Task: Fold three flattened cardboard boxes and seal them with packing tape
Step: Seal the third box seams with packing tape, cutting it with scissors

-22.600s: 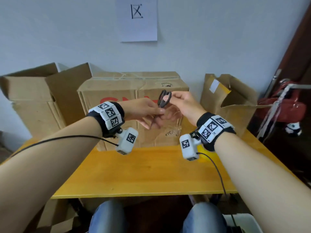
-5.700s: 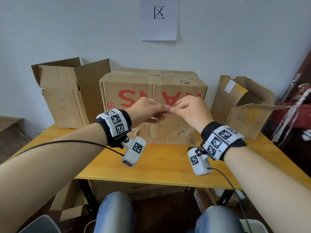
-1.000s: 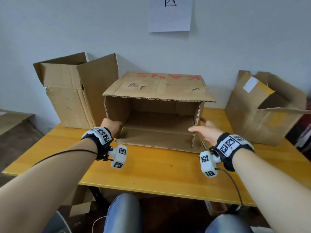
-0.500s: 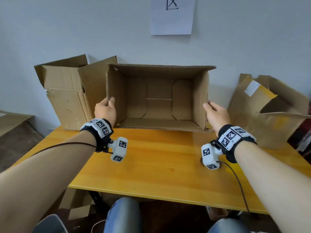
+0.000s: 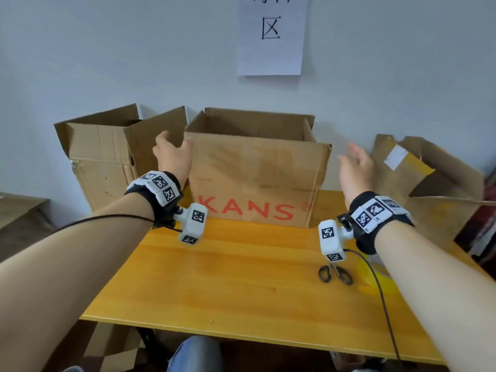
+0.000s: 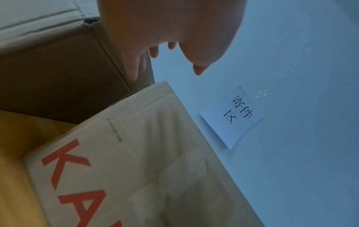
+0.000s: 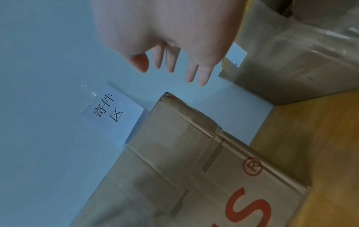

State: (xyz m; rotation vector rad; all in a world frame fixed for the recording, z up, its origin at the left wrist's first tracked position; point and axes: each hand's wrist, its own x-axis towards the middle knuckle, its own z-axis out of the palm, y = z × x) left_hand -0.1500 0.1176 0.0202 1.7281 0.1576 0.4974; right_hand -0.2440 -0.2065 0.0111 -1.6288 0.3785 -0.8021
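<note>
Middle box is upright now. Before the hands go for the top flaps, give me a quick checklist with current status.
1. KANS box stands upright on the table, opening up: ok.
2. Top flaps raised, none folded in yet: ok.
3. Left hand at the box's upper left corner, fingers relaxed, no grip on it: ok.
4. Right hand open, clear of the box's right side: ok.
5. Scissors lie on the table near the right wrist, within reach: ok.
6. Packing tape in view: cannot tell; a yellow shape shows behind the right arm, mostly hidden.
</note>
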